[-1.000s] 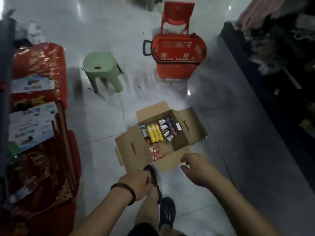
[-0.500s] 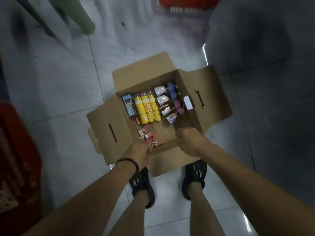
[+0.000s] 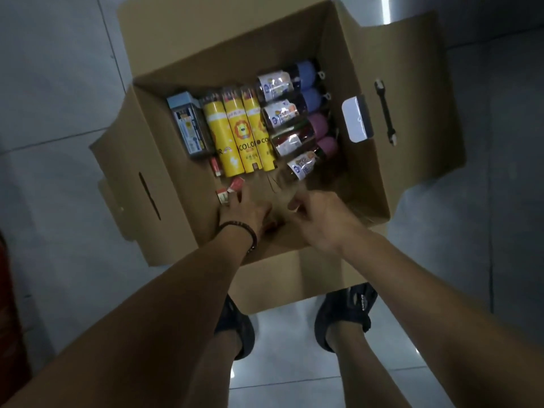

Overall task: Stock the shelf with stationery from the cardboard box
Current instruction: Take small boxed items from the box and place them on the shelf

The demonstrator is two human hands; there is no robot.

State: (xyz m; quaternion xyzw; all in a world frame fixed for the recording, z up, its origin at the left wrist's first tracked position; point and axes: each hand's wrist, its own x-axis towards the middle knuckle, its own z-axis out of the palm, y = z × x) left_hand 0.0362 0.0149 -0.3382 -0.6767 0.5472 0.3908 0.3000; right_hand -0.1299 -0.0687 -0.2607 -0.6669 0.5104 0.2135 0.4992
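The open cardboard box (image 3: 132, 160) sits on the floor in front of me with its flaps spread. Inside lie three yellow coloured-pencil tubes (image 3: 235, 134), a pale blue case (image 3: 188, 125), several clear tubes with blue and pink caps (image 3: 290, 113), and small red packets (image 3: 232, 187) on the bottom. My left hand (image 3: 247, 210), with a dark bead bracelet on the wrist, reaches into the box with its fingers stretched toward the red packets. My right hand (image 3: 318, 219) is in the box beside it, fingers bent inward and blurred. What it holds, if anything, is not visible.
My two feet in dark sandals (image 3: 347, 310) stand just behind the box's near flap. Grey tiled floor (image 3: 59, 83) surrounds the box. A red object (image 3: 8, 319) shows at the left edge. A white label (image 3: 357, 119) is stuck on the box's right rim.
I have bent down closer over the box. Both hands have moved from its near edge down inside, toward the small red packets on the bottom.
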